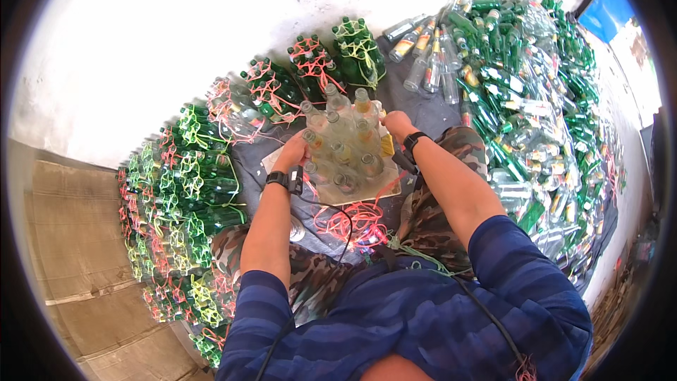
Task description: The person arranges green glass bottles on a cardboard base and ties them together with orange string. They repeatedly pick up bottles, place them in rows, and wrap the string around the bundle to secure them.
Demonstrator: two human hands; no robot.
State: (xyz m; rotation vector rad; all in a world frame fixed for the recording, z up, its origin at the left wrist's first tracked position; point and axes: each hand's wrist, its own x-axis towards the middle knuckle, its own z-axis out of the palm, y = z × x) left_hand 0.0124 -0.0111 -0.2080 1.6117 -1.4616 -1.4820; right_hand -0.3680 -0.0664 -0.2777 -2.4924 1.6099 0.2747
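A cluster of clear glass bottles (pixel 338 125) stands upright on a pale board (pixel 345 197) between my camouflage-clad legs. My left hand (pixel 296 147) is at the cluster's left side, its curled fingers partly hidden against the bottles. My right hand (pixel 395 125) is closed at the cluster's upper right, above a small yellow object (pixel 387 144); what its fingers hold is too small to make out. A loose tangle of pink strapping (pixel 352 224) lies below the board, close to my lap.
Tied bundles of green bottles (pixel 211 169) line the left and back along a white wall (pixel 141 42). A large heap of loose green and clear bottles (pixel 532 120) fills the right side on dark sheeting (pixel 416 102). Brown cardboard (pixel 77 233) is at lower left, blue material (pixel 608 7) at upper right.
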